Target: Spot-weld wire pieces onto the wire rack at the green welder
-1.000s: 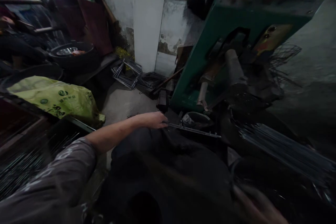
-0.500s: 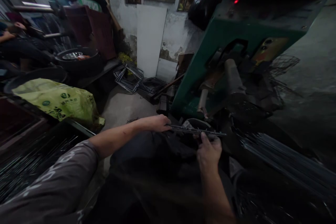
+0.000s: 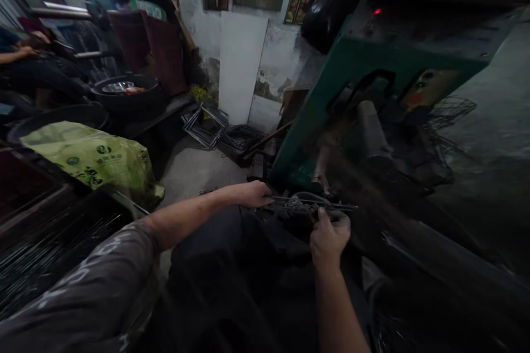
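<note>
A small bundle of thin metal wire rods [image 3: 302, 205] lies level across my lap, in front of a green machine [image 3: 356, 71]. My left hand [image 3: 252, 194] grips the bundle's left end. My right hand [image 3: 330, 233] closes on its right part from below, fingers curled over the rods. Both arms reach forward over my dark trousers. The rods are blurred, so their number is unclear.
A long pile of wire rods [image 3: 447, 253] lies at my right. A yellow-green sack [image 3: 89, 157] sits on a bench at left, more rods [image 3: 45, 256] below it. Bent wire frames [image 3: 207, 121] lean by the far wall. Another person [image 3: 25, 55] sits far left.
My right hand came up from the lower right and took hold of the rods' right part. The left hand stayed on the left end. The view tilted slightly upward.
</note>
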A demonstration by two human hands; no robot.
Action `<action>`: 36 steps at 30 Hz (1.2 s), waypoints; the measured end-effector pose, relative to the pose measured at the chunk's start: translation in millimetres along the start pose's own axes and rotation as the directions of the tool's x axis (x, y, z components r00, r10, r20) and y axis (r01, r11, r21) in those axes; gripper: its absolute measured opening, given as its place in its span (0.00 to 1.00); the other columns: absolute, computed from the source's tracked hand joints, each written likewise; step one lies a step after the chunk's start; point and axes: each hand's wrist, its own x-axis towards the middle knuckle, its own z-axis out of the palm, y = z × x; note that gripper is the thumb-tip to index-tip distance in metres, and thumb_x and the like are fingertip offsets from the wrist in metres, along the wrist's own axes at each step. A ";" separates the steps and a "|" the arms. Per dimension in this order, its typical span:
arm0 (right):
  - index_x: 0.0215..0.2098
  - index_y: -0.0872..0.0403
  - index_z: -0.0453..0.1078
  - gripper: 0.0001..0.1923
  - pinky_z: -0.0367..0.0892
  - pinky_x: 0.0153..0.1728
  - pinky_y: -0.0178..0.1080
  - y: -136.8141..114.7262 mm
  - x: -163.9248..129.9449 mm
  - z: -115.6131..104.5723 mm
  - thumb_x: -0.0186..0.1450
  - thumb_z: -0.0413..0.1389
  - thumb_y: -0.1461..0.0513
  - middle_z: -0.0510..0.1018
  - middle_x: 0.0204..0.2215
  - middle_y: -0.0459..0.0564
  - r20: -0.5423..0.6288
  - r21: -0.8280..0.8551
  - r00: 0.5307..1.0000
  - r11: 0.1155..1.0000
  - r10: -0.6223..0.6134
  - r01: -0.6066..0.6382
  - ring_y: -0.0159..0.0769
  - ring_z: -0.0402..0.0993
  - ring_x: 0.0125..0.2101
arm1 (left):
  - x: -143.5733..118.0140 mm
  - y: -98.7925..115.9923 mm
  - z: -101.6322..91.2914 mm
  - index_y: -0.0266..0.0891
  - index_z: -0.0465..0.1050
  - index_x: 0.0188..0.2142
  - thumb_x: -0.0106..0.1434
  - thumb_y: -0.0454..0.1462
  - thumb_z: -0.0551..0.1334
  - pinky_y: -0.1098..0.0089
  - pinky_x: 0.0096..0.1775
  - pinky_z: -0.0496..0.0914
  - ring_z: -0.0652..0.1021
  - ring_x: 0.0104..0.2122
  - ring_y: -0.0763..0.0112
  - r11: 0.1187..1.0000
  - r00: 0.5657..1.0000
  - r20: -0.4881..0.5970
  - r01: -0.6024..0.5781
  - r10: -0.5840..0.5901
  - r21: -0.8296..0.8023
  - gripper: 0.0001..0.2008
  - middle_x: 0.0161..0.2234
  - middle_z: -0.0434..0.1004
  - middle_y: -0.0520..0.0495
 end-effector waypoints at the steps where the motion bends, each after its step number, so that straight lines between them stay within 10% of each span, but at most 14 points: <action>1: 0.31 0.52 0.56 0.23 0.67 0.27 0.36 2.0 3.3 0.4 0.49 0.61 0.48 0.63 0.25 0.39 -0.014 -0.016 1.000 1.000 -0.017 0.017 0.29 0.66 0.25 | 0.4 1.8 -2.2 0.34 0.75 0.35 0.66 0.42 0.53 0.77 0.26 0.60 0.70 0.26 0.75 1.000 1.000 0.008 0.020 -0.020 -0.005 0.15 0.29 0.74 0.48; 29: 0.29 0.53 0.60 0.24 0.74 0.31 0.42 4.7 31.5 13.1 0.45 0.67 0.52 0.72 0.23 0.41 0.079 0.218 0.995 0.973 0.056 -0.072 0.32 0.72 0.25 | 21.9 4.8 -9.4 0.36 0.75 0.31 0.66 0.43 0.53 0.76 0.25 0.61 0.69 0.20 0.77 0.974 0.983 0.091 0.170 -0.157 -0.152 0.17 0.22 0.74 0.50; 36: 0.28 0.55 0.67 0.23 0.69 0.25 0.36 7.2 41.0 -0.1 0.43 0.64 0.48 0.74 0.22 0.43 0.050 0.054 0.984 0.983 0.170 -0.173 0.31 0.69 0.22 | 31.0 19.4 -4.5 0.35 0.78 0.32 0.65 0.45 0.54 0.75 0.28 0.63 0.71 0.24 0.74 0.994 0.994 -0.001 0.108 -0.108 0.002 0.19 0.26 0.76 0.47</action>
